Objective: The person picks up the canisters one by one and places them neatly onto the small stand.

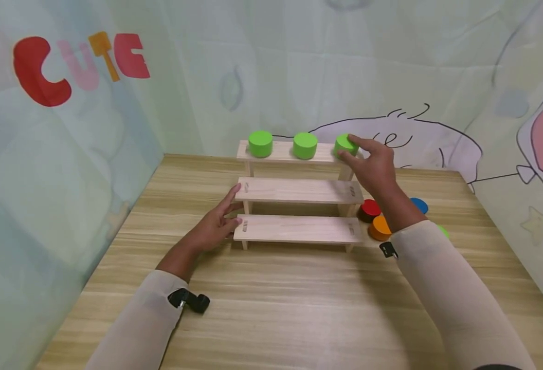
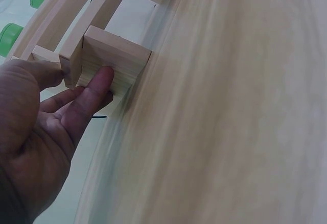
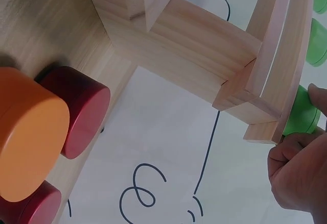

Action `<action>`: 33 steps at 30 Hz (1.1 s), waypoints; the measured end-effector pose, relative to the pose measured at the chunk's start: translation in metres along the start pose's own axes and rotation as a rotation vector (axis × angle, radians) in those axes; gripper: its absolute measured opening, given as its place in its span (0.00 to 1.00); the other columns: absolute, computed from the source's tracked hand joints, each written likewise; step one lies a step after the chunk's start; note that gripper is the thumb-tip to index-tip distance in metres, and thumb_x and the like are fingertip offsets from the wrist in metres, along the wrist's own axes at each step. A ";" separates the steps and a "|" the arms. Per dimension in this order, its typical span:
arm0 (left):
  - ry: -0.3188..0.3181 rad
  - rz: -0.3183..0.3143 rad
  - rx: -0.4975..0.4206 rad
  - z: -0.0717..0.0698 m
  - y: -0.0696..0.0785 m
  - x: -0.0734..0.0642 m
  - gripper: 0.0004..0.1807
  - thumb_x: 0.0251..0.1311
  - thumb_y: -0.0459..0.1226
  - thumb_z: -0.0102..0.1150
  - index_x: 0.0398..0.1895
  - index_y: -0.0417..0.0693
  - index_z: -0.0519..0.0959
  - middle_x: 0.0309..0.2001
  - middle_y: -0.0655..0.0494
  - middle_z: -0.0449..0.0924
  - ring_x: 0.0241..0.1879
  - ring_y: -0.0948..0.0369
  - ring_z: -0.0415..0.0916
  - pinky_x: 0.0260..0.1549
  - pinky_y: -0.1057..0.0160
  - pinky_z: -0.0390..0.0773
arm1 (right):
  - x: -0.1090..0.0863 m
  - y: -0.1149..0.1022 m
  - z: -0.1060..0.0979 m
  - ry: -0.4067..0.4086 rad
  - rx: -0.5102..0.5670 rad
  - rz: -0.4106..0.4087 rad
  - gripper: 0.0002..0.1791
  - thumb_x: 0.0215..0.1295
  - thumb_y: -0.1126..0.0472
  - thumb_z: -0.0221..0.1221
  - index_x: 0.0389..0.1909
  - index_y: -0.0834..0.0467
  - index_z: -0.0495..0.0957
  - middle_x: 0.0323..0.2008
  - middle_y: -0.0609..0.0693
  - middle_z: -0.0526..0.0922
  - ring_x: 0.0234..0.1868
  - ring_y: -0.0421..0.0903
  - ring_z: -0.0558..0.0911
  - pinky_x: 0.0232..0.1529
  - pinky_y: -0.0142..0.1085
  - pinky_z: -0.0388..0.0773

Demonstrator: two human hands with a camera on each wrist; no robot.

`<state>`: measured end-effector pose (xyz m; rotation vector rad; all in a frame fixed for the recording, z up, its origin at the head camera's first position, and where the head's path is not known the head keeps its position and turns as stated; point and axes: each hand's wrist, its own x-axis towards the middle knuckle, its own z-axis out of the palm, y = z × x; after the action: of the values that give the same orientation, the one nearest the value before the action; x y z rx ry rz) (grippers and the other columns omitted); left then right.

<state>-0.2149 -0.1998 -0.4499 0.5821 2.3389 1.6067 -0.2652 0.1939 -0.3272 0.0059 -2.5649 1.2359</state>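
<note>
A three-tiered wooden stand (image 1: 294,190) is on the table. On its top tier sit a left green cylinder (image 1: 260,144), a middle green cylinder (image 1: 305,146) and a right green cylinder (image 1: 344,146). My right hand (image 1: 374,165) pinches the right one between thumb and fingers at the tier's right end; the right wrist view shows this green cylinder (image 3: 302,113) against the board. My left hand (image 1: 216,226) holds the stand's left end near the two lower tiers. Seen from the left wrist, its fingers (image 2: 97,89) touch the side panel under a board's end.
Right of the stand lie a red cylinder (image 1: 369,209), an orange cylinder (image 1: 380,229) and a blue cylinder (image 1: 419,205). Another green piece (image 1: 444,232) is mostly hidden by the right sleeve. A printed cloth backdrop (image 1: 271,77) stands behind the table.
</note>
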 end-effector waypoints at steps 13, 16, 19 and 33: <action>-0.004 -0.013 -0.011 -0.001 0.002 -0.004 0.50 0.84 0.31 0.50 0.90 0.82 0.36 0.86 0.31 0.55 0.68 0.31 0.80 0.55 0.44 0.91 | -0.006 -0.007 -0.005 -0.009 -0.023 -0.028 0.44 0.71 0.46 0.73 0.84 0.46 0.67 0.82 0.54 0.71 0.86 0.58 0.65 0.86 0.62 0.61; -0.003 -0.014 -0.010 -0.002 0.002 -0.003 0.50 0.84 0.30 0.50 0.90 0.82 0.36 0.86 0.32 0.55 0.68 0.31 0.80 0.55 0.45 0.92 | -0.009 -0.004 -0.008 0.003 -0.025 -0.041 0.45 0.70 0.45 0.74 0.84 0.47 0.67 0.82 0.54 0.72 0.86 0.57 0.65 0.86 0.61 0.62; 0.000 -0.017 -0.011 -0.001 0.001 -0.003 0.50 0.84 0.30 0.50 0.90 0.82 0.36 0.86 0.32 0.55 0.68 0.31 0.80 0.54 0.46 0.92 | -0.013 0.000 -0.013 0.019 -0.029 -0.063 0.45 0.71 0.46 0.74 0.84 0.48 0.67 0.81 0.54 0.72 0.86 0.57 0.66 0.86 0.60 0.63; 0.008 0.002 0.013 0.002 0.002 -0.002 0.49 0.84 0.30 0.49 0.91 0.77 0.35 0.85 0.30 0.56 0.68 0.30 0.79 0.54 0.44 0.92 | -0.041 0.024 -0.052 0.000 0.009 0.045 0.47 0.72 0.44 0.72 0.87 0.41 0.62 0.81 0.52 0.73 0.89 0.54 0.56 0.82 0.65 0.68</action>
<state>-0.2122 -0.1983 -0.4493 0.5825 2.3567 1.5989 -0.2153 0.2439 -0.3255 -0.0496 -2.5726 1.2639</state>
